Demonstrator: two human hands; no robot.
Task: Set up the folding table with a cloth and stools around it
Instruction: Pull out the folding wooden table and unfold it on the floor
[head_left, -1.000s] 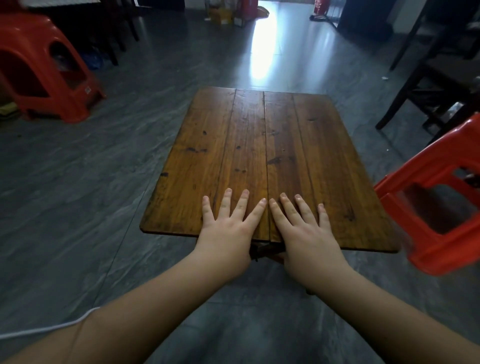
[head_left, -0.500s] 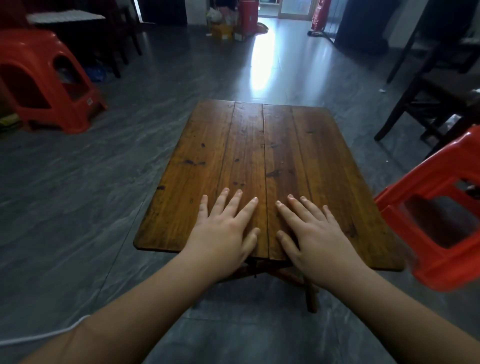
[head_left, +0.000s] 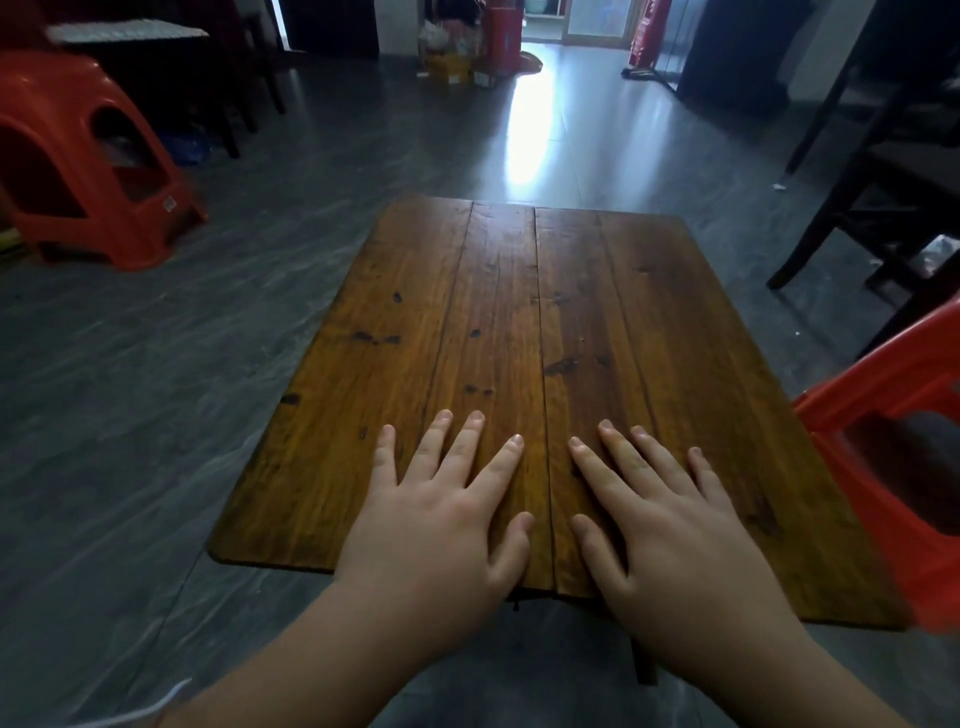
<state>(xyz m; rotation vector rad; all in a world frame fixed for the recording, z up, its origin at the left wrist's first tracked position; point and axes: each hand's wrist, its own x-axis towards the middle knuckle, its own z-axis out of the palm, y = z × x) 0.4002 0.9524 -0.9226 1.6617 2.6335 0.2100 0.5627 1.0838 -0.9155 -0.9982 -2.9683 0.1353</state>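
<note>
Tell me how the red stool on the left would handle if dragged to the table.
The red stool looks like moulded plastic with open cut-outs, so probably light and stiff. Its legs splay wide, so it should resist tipping. The floor looks glossy, so it would likely slide easily.

You've only got one view here, the wide-angle cam on your head, so there's no second angle to overlap with. It looks forward and down from above the near end of the folding table (head_left: 519, 338), close enough that your forearms come in from the bottom edge and your left hand (head_left: 441, 519) and right hand (head_left: 675, 530) fill the lower middle. The tabletop runs away from you up the center. Being wide, the lens also takes in the grey floor (head_left: 130, 415), a red stool (head_left: 78, 171) far left, another red stool (head_left: 909, 467) cut off at the right edge, and a bright doorway (head_left: 592, 21) at the very top.
</note>
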